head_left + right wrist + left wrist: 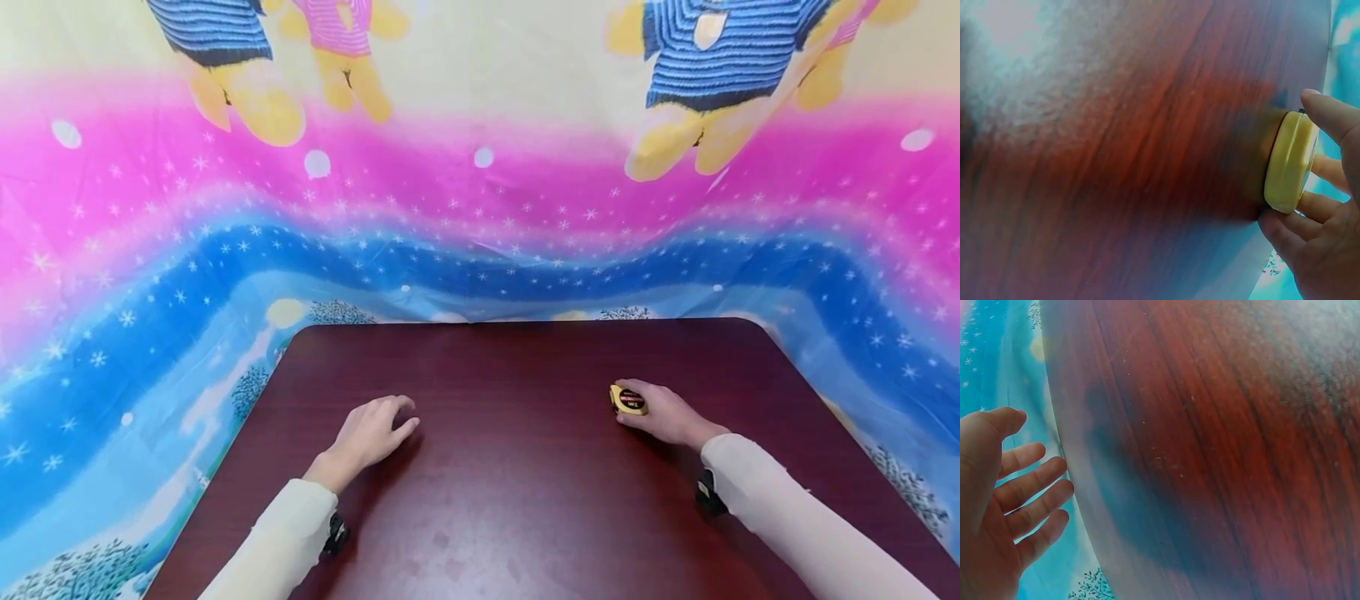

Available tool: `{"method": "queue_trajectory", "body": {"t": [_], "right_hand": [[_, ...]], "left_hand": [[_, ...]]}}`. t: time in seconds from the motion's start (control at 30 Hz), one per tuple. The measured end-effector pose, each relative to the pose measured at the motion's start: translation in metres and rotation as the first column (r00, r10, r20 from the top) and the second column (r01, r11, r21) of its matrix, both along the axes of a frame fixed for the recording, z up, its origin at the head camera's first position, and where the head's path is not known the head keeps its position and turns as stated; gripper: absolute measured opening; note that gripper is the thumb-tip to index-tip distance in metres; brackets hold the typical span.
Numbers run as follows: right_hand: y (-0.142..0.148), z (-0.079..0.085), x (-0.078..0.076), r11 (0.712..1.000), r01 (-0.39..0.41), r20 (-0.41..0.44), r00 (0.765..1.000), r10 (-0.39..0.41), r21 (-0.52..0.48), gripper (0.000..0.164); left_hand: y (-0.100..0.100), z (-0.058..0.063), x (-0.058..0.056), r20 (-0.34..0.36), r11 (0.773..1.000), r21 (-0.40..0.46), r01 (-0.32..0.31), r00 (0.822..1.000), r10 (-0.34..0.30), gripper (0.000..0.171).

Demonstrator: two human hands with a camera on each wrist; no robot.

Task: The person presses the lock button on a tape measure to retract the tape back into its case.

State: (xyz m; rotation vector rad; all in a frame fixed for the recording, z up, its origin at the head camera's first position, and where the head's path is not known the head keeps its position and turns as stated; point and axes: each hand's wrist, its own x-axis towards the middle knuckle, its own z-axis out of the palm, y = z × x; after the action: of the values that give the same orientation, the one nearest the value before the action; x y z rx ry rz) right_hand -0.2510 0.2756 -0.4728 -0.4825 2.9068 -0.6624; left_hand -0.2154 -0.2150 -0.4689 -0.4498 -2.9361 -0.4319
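Observation:
A yellow tape measure [628, 400] with a black label is at the right side of the dark red-brown table. My right hand [667, 414] holds it between thumb and fingers, close to the tabletop. In the right wrist view the yellow side of the tape measure [1286, 164] faces the camera, with the thumb at one end and the fingers around the other. My left hand [375, 431] is over the left half of the table, its fingers loosely bent and holding nothing. The left wrist view shows that hand [1013, 494] with its fingers apart.
The table [480, 500] has a wood-grain, glossy top with rounded far corners. Behind it and along both sides hangs a printed cloth [480, 200] in pink and blue. A dark strap device [335, 533] sits at the left wrist, another [708, 492] at the right.

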Motion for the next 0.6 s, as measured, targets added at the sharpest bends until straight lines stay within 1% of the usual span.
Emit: {"method": "queue_trajectory", "body": {"t": [0.13, 0.3, 0.4, 0.6], "right_hand": [[-0.0002, 0.0008, 0.0018, 1.000, -0.004, -0.009, 1.000, 0.004, 0.000, 0.069], [0.0006, 0.0010, 0.0004, 1.000, -0.002, -0.036, 0.999, 0.002, 0.002, 0.064], [0.0014, -0.0016, 0.0011, 1.000, 0.002, -0.048, 0.999, -0.001, 0.011, 0.062], [0.0035, -0.0071, 0.0059, 1.000, -0.005, -0.054, 0.999, 0.006, 0.021, 0.065]], "left_hand": [[-0.0004, 0.0022, 0.0012, 0.009, 1.000, 0.004, 0.002, 1.000, -0.002, 0.022], [0.0012, 0.0033, -0.0001, 0.010, 1.000, 0.008, -0.002, 1.000, 0.002, 0.022], [0.0023, 0.0021, 0.0012, 0.010, 1.000, 0.015, -0.005, 1.000, 0.005, 0.021], [0.0023, -0.0029, 0.0056, 0.016, 1.000, 0.027, -0.006, 1.000, 0.006, 0.021]]}}
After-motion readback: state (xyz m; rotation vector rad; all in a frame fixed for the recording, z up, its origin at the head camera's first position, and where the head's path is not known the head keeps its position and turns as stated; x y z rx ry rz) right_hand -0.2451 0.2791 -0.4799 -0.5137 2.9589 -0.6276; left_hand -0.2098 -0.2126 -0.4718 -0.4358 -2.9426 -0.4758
